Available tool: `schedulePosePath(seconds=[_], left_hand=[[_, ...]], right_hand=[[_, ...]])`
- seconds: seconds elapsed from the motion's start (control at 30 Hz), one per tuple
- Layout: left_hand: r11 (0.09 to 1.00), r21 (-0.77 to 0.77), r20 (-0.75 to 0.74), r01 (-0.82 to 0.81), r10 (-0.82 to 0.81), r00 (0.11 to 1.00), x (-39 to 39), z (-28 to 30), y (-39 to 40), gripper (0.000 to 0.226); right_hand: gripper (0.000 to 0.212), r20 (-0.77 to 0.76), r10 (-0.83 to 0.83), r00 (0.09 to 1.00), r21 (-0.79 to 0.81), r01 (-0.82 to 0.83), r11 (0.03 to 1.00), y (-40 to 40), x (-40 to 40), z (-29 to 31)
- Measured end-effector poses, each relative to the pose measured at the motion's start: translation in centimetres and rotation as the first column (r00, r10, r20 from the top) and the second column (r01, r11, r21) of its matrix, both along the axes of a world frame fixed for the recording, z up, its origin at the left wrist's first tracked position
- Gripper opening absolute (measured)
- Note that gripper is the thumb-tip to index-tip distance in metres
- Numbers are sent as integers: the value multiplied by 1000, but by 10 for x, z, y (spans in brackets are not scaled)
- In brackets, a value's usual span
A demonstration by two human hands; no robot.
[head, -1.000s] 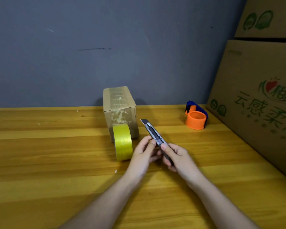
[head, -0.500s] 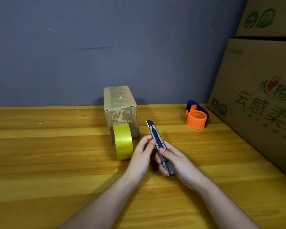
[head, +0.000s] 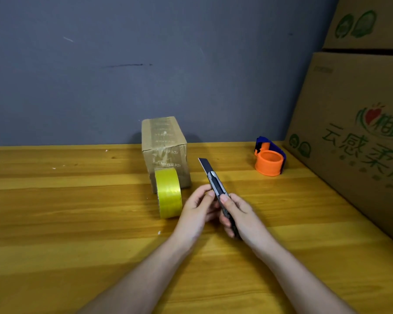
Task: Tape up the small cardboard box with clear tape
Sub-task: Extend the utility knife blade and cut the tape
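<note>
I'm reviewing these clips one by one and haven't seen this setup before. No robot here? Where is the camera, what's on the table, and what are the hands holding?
No robot: a person works with bare hands, filmed by a camera worn on the head, looking forward and down. On the wooden table stand a small cardboard box, a yellowish tape roll on edge against its front, and an orange tape dispenser. Large cartons sit on the right. The right hand grips a utility knife, blade out; the left hand touches its body.

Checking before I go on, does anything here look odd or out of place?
Only the utility knife: its blade is extended, pointing toward the small cardboard box. The tape roll stands on edge against it.
</note>
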State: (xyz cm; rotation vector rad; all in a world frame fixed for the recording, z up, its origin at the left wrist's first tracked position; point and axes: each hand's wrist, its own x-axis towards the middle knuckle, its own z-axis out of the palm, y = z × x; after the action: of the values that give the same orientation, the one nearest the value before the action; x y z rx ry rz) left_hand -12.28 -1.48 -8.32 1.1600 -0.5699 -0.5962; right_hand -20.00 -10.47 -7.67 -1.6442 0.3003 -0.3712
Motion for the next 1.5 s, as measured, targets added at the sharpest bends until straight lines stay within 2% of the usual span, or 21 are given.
schedulePosePath(seconds=[0.1, 0.27, 0.4, 0.47, 0.53, 0.63, 0.73, 0.8, 0.87, 0.93, 1.0, 1.1, 1.2, 1.4, 1.5], left_hand=[[999, 44, 83, -25, 21, 996, 0, -2, 0, 21], [977, 199, 339, -76, 4, 941, -11, 3, 1, 30], [953, 294, 456, -75, -71, 887, -17, 21, 18, 36], [949, 308, 484, -62, -100, 869, -18, 36, 35, 27], [963, 261, 496, -67, -74, 865, -17, 56, 56, 18], [966, 153, 494, -206, 106, 863, -1, 74, 81, 20], [919, 46, 439, -391, 333, 835, 26, 77, 97, 19], [872, 60, 453, -486, 410, 792, 42, 75, 103, 18], [852, 166, 458, -496, 378, 804, 55, 72, 105, 31], [840, 313, 460, -443, 274, 844, 62, 68, 105, 52], [839, 391, 448, -379, 187, 874, 63, 67, 103, 64], [875, 394, 393, -281, 116, 912, 61, 67, 99, 70], [893, 360, 431, -269, 97, 897, 61, 66, 94, 75], [899, 357, 369, -252, 112, 923, 65, 70, 92, 63], [910, 358, 336, -209, 83, 938, 67, 70, 93, 66]], right_hand=[[19, 4, 21, 1000, 63, -21, 998, 0, 0, 1], [21, 78, -48, 996, 214, 30, 976, 0, 0, 5], [22, 155, -108, 982, 236, 70, 969, 0, -2, 10], [21, 172, -104, 980, 229, 63, 971, 2, -3, 12], [23, 171, -98, 980, 225, 58, 973, 3, -2, 13], [23, 160, -91, 983, 221, 54, 974, 7, 1, 16], [23, 157, -75, 985, 204, 42, 978, 12, 3, 22], [23, 157, -67, 985, 195, 36, 980, 15, 4, 27], [23, 154, -61, 986, 187, 32, 982, 18, 6, 30], [23, 141, -54, 988, 173, 29, 984, 21, 8, 33], [24, 126, -44, 991, 148, 25, 989, 24, 9, 35], [24, 107, -37, 994, 119, 24, 993, 28, 11, 37], [23, 90, -34, 995, 113, 24, 993, 30, 13, 35], [22, 66, -17, 998, 130, 8, 991, 31, 16, 33], [22, 27, 11, 1000, 74, -13, 997, 29, 17, 37]])
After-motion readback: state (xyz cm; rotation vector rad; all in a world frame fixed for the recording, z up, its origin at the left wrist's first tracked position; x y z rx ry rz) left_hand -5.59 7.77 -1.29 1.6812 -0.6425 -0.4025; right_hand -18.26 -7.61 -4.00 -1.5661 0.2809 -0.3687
